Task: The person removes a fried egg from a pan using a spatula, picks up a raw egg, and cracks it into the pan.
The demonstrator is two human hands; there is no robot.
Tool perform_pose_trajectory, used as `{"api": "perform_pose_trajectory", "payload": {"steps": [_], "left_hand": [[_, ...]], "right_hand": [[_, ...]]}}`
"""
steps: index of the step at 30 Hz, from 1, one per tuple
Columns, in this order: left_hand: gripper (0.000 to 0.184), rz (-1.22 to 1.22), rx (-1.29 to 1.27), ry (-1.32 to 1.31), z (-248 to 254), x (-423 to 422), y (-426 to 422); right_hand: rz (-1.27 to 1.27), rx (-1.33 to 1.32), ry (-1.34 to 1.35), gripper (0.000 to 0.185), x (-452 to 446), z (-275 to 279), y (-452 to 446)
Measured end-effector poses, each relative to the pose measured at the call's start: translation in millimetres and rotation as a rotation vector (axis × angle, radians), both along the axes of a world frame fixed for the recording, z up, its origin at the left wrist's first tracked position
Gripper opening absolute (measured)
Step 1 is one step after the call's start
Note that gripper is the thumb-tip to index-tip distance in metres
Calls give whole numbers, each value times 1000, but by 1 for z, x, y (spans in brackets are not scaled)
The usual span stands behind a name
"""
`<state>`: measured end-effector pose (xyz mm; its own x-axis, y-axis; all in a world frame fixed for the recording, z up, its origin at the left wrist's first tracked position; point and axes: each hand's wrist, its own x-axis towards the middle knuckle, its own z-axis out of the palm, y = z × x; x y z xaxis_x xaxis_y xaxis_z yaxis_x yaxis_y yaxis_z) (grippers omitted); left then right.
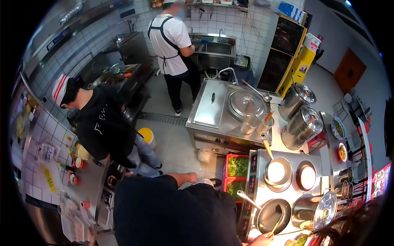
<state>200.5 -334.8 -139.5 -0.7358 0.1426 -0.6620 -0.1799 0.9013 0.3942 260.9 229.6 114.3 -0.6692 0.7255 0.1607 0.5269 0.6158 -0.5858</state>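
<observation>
At the bottom edge, my right hand [261, 240] is closed around the light-coloured handle of a spatula [275, 226]. The spatula's dark blade [280, 209] rests inside a black frying pan [266, 220], whose long handle points up and left, away from my hand. A few small bits lie on the pan's surface. My left hand [190, 177] is beside my waist, closed like a fist, near a white cloth [198, 183]; no object shows in it. Above the frying pan on the cooktop stands a pale-bottomed saucepan [278, 171] with a wooden handle.
Right of the pan is a lidded steel pot [308, 212]. Another small pan [305, 175] sits farther up the cooktop. Crates of greens [237, 167] stand left of it. A co-worker in black [104, 119] bends at the left; another in a white shirt [171, 45] stands near the sink [214, 48].
</observation>
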Motion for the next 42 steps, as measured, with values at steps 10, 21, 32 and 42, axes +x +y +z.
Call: {"api": "perform_pose_trajectory", "payload": {"steps": [10, 21, 32, 42], "left_hand": [[39, -132, -28, 64, -53, -5, -26], [26, -732, -96, 137, -14, -33, 2], [39, -321, 20, 112, -67, -53, 0], [41, -199, 34, -61, -6, -39, 1]], "right_hand": [[-15, 14, 4, 36, 8, 5, -9], [-62, 35, 11, 33, 21, 2, -13], [-89, 24, 5, 31, 21, 9, -19], [-104, 7, 31, 33, 16, 15, -23]]}}
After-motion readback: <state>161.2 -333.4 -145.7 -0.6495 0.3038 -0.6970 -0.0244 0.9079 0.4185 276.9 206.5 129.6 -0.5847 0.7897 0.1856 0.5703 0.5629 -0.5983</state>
